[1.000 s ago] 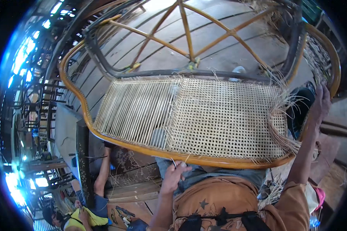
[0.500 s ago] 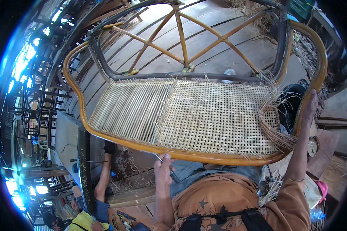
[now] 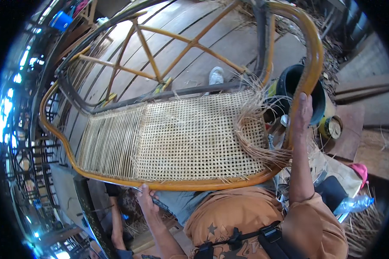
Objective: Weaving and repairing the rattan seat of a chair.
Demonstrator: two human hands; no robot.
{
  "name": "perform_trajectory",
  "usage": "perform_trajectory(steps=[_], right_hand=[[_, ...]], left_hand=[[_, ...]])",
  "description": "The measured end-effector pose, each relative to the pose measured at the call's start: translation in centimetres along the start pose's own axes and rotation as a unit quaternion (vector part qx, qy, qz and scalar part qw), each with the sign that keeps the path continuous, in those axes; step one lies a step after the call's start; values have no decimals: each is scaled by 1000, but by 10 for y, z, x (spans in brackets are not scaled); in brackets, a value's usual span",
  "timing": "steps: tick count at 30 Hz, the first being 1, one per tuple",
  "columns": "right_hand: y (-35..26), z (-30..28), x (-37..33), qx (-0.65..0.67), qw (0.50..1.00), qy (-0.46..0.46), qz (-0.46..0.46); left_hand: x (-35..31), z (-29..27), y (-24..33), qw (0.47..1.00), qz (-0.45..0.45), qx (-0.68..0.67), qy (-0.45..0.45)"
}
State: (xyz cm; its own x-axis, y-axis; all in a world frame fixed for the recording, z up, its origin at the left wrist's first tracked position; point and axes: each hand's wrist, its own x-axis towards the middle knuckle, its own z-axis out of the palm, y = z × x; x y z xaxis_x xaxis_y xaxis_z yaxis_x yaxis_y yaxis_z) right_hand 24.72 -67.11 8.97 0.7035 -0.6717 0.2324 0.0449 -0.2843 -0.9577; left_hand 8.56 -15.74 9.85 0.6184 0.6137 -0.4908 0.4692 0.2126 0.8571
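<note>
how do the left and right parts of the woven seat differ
The left part shows strands running mainly one way; the right part is a grid with small holes.
The left part is narrower than the right part.
Loose strands lie over the right part, not the left part.
Both are pale and share one frame.

No writing can be read, though the orange-brown shirt (image 3: 231,207) bears a dark star (image 3: 212,229) and unclear print (image 3: 243,249).

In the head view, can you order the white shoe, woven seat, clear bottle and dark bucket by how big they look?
Largest to smallest:
Woven seat
Dark bucket, partly hidden
Clear bottle
White shoe
</note>
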Motion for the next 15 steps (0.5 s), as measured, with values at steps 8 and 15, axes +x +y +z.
perform_trajectory(steps=[8,15], right_hand=[[-6,-75,17,-165,982,-75,-61],[9,-254,-38,-243,963,109,47]], left_hand=[[-33,-18,63,948,16,295,-117],[-46,62,120,915,101,-94,-380]])
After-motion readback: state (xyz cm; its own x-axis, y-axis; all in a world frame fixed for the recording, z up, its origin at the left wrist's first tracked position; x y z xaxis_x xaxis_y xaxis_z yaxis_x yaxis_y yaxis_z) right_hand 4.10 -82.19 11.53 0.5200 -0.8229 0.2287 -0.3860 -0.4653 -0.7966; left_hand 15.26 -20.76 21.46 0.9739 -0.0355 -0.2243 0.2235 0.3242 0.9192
